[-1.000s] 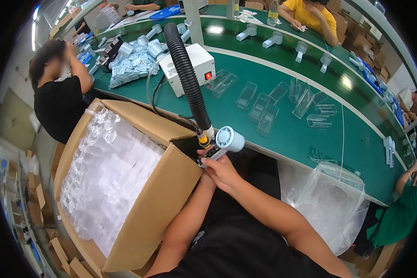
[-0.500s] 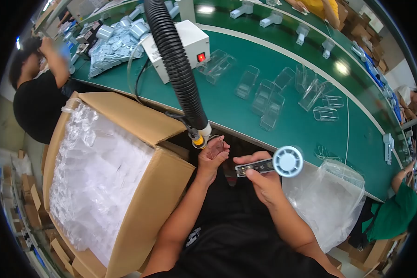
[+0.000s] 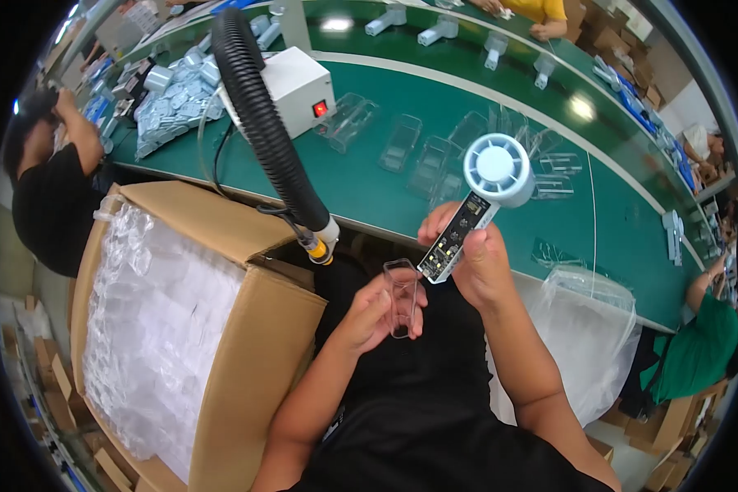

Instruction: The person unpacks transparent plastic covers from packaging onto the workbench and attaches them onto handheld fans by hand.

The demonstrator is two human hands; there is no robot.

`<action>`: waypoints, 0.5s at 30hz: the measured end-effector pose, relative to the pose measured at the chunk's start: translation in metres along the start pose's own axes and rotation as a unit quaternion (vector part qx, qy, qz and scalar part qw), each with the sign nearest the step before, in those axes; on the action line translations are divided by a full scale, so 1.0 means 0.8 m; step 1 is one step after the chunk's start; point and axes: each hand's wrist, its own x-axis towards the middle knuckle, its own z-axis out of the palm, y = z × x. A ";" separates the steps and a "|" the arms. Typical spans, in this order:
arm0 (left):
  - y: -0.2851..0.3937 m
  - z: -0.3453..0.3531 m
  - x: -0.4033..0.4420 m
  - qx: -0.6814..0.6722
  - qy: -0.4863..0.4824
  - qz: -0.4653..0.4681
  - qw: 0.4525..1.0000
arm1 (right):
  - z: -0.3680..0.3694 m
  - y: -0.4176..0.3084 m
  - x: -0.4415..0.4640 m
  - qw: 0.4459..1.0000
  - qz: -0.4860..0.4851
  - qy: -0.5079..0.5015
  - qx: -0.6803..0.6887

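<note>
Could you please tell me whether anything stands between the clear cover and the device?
Nothing visible: the left hand holds the clear cover close beside the handle end of the device in the right hand; the hose hangs left of both.

- the pale blue fan-like device [image 3: 477, 207] is tilting in the right hand [image 3: 482, 262], its round, spoked head [image 3: 498, 168] sitting at the upper end
- its handle [image 3: 483, 221] is showing an uncovered black circuit board [image 3: 456, 236] with small components
- the clear plastic case [image 3: 401, 297], narrow and rectangular, is standing nearly upright in the left hand [image 3: 367, 318], just beside the handle's lower end
</note>
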 end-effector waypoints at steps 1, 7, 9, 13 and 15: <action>0.002 0.001 0.000 -0.032 -0.021 -0.026 0.999 | -0.001 0.003 0.004 1.000 0.007 -0.023 -0.005; 0.010 0.020 -0.003 -0.055 -0.022 -0.091 0.994 | 0.000 0.002 0.007 0.994 0.005 -0.094 -0.062; 0.006 0.016 -0.004 -0.064 -0.037 -0.095 0.993 | 0.000 -0.008 0.007 0.990 0.009 -0.116 -0.080; 0.005 0.025 -0.004 -0.186 -0.115 -0.115 0.969 | -0.001 -0.033 0.006 0.972 0.067 -0.211 -0.076; 0.004 0.036 -0.007 -0.146 -0.077 -0.079 0.983 | 0.006 -0.044 -0.004 0.950 0.169 -0.243 -0.101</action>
